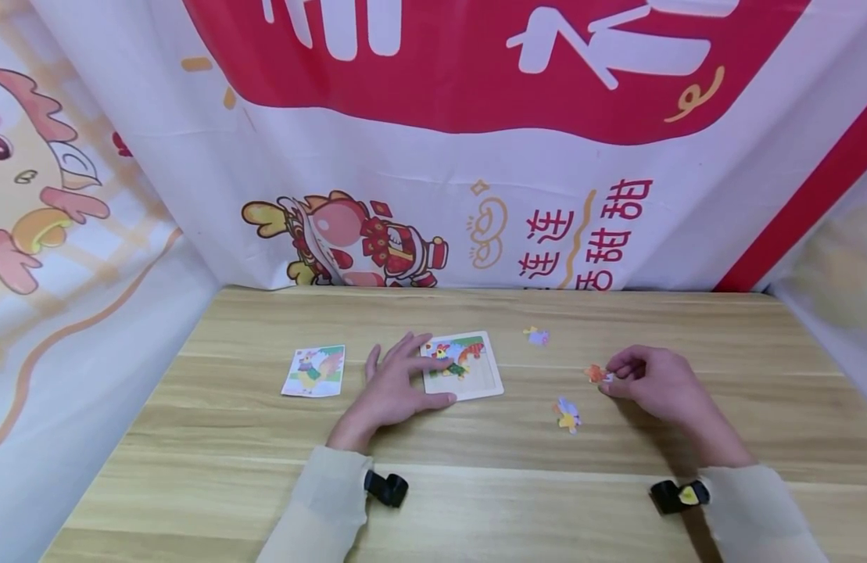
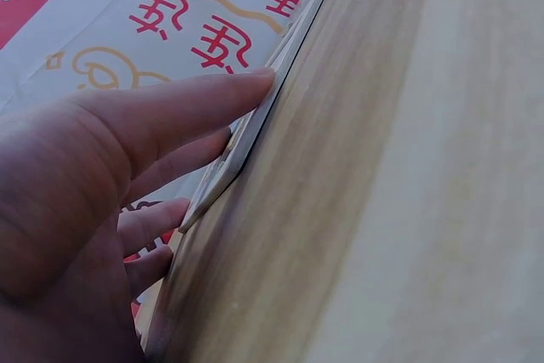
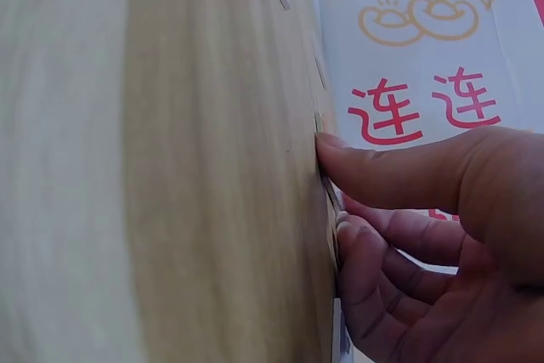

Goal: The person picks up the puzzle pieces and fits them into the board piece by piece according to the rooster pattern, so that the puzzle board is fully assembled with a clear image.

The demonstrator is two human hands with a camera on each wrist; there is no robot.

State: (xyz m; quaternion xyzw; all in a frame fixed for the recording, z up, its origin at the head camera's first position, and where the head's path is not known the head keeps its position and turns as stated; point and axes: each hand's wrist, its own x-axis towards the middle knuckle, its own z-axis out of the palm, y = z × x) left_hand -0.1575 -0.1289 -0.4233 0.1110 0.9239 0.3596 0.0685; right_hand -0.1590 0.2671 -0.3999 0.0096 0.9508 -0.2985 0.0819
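My left hand (image 1: 394, 383) rests at the left side of a square puzzle board (image 1: 481, 378) with a rooster picture partly filled in. Its thumb touches the near edge and its fingers, fairly straight, lie over the left part, as the left wrist view also shows at the board's edge (image 2: 242, 146). To the right, my right hand (image 1: 654, 383) pinches an orange and white puzzle piece (image 1: 593, 374) between thumb and fingers, low over the table. Two more spots of loose pieces lie between the hands: a purple and yellow piece (image 1: 537, 336) farther back, and a yellow and lilac piece (image 1: 567, 416) nearer.
A printed card (image 1: 313, 372) with a pale rooster picture lies left of the left hand. The wooden table (image 1: 489, 508) runs back to a printed cloth (image 1: 405, 156) hanging behind it, and cloth also hangs at the left side. Dark camera straps (image 1: 386, 489) circle the wrists.
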